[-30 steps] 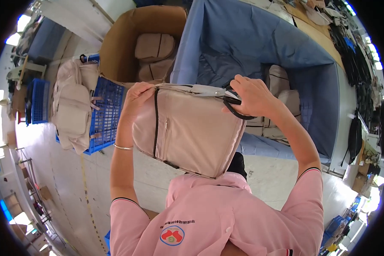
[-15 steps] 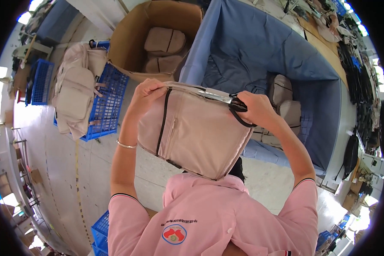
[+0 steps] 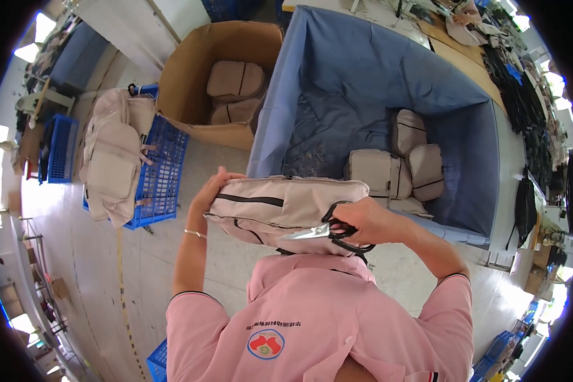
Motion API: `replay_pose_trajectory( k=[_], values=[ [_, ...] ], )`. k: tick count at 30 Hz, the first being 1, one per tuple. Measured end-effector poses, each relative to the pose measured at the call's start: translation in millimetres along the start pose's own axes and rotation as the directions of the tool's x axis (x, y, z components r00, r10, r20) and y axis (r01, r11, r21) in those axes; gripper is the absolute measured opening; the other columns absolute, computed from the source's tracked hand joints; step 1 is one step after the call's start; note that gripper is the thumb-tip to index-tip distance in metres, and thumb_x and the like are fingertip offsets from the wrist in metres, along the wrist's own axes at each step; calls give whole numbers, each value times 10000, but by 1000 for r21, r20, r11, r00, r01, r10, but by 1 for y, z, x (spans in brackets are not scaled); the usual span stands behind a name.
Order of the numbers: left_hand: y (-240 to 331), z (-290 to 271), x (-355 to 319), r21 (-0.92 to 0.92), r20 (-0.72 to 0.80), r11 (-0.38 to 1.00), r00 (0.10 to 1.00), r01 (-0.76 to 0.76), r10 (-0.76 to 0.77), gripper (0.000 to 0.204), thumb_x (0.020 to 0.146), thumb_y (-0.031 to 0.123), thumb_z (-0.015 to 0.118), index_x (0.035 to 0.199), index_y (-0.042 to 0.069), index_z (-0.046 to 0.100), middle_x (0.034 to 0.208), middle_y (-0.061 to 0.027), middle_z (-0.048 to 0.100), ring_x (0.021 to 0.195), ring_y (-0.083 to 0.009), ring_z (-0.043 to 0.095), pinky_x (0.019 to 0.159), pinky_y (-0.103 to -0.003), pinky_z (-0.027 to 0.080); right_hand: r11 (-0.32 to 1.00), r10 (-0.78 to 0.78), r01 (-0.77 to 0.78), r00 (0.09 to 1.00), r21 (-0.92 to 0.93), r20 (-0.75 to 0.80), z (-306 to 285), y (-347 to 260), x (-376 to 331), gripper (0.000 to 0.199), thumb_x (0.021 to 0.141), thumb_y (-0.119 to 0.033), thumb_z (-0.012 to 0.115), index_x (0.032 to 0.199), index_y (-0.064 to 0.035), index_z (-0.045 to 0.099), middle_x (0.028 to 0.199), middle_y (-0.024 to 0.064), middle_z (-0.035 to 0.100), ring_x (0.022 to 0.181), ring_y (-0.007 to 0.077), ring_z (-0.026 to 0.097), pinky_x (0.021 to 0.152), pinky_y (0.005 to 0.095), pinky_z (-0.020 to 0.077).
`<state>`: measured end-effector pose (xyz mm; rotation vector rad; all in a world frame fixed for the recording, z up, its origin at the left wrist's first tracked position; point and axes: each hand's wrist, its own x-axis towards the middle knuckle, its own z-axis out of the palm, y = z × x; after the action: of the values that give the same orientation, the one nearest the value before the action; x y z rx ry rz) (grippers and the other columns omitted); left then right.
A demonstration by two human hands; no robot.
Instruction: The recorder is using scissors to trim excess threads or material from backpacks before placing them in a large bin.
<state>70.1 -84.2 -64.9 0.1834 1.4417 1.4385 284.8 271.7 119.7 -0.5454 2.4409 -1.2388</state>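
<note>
A pale beige-pink fabric bag (image 3: 318, 194) with dark zips is held up in front of my chest, its narrow side facing upward. My left hand (image 3: 215, 191) grips the bag's left end, with some fingers hidden behind it. Black-handled scissors (image 3: 315, 233) are in my right hand (image 3: 374, 223), closed round the handles. Their metal blades point left and lie along the near edge of the bag. Whether the right fingers also pinch the fabric is hidden.
Ahead stands a large blue cloth-lined bin (image 3: 455, 79) holding several similar bags (image 3: 370, 170). Left of it, a cardboard box (image 3: 172, 86) contains more bags. Beige bags (image 3: 111, 165) lie over a blue plastic crate (image 3: 165, 172) at the far left.
The bag has tipped from its broad panel to its narrow side and come lower. My right hand has moved down with the scissors, whose blades now point left across the near edge.
</note>
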Motion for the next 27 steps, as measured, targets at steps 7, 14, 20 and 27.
replay_pose_trajectory(
  k=[7,14,20,27],
  values=[
    [14,46,-66,13,-207,971,950,-238,236,55,880,51,691,858,2,707,817,28,644,768,-50,574,666,-212,452,995,7,-16,996,-101,-87,-6,-11,-24,248,746,-64,765,893,-9,573,732,96,564,633,262,595,573,345,463],
    [147,77,-198,623,-355,682,639,-383,682,56,810,-11,688,824,-55,657,809,-47,628,778,-140,576,704,-258,436,991,104,-130,886,-27,-451,-29,-30,-19,307,774,-145,826,900,-11,579,708,65,529,607,139,495,574,293,437],
    [164,133,-232,849,-370,488,429,-203,824,90,802,-20,684,859,-81,651,869,-84,643,829,-152,578,753,-257,439,926,378,-216,550,310,-745,18,6,-16,203,846,-148,789,892,-52,617,700,-76,494,645,10,437,555,191,340],
    [141,147,-211,831,-487,539,287,-139,825,141,853,26,674,954,-73,666,927,-76,648,870,-179,576,836,-294,457,743,650,-190,432,642,-625,86,35,-21,240,865,-235,768,894,-34,641,668,-37,545,553,52,495,503,221,387]
  ],
)
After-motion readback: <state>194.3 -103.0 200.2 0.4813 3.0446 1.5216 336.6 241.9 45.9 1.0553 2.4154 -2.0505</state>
